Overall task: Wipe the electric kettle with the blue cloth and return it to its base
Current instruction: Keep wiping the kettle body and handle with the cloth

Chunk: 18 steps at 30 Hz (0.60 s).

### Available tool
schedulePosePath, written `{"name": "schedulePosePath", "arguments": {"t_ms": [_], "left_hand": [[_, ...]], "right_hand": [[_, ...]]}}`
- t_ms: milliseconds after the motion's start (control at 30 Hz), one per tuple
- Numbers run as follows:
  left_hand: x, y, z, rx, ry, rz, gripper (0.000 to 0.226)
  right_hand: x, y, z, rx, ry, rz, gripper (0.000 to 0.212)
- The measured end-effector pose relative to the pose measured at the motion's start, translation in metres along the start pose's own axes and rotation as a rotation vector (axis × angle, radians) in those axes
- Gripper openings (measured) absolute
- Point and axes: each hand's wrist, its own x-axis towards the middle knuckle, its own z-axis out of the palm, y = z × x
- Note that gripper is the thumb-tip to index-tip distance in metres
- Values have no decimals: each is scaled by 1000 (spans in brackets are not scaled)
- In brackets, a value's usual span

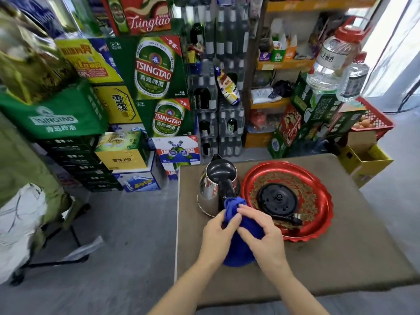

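Observation:
A steel electric kettle with a black lid and handle stands upright on the brown table, just left of a red tray. Its round black base lies inside the red tray, apart from the kettle. A blue cloth is bunched between both hands and its top touches the lower end of the kettle handle. My left hand grips the cloth from the left. My right hand pinches it from the right, just in front of the tray.
Stacked beer cartons and shrink-wrapped bottle packs fill the floor behind the table. A shelf unit and a red crate stand at the back right. A folding chair with clothes is at the left.

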Motion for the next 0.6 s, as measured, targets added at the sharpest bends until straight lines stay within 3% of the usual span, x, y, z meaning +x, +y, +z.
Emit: {"name": "schedulePosePath", "arguments": {"t_ms": [100,167,200,267,400,600], "left_hand": [[-4,16,-22,-280,-80,-73,23],[-8,24,-37,-427,-175,-112,31],[-10,29,-44,-451,-215,-115,36],[-11,44,-57,-390,-196,-100,36],[-14,74,-92,-63,40,8,26],[-21,101,-125,262,153,164,28]], "right_hand": [[4,-15,-12,588,-6,411,69],[6,-27,-16,913,-297,637,73],[4,-33,-15,1040,-435,682,71],[2,-42,-10,1200,-558,683,66],[17,-55,-5,1058,-599,515,64],[40,-74,1,573,-606,413,63]]}}
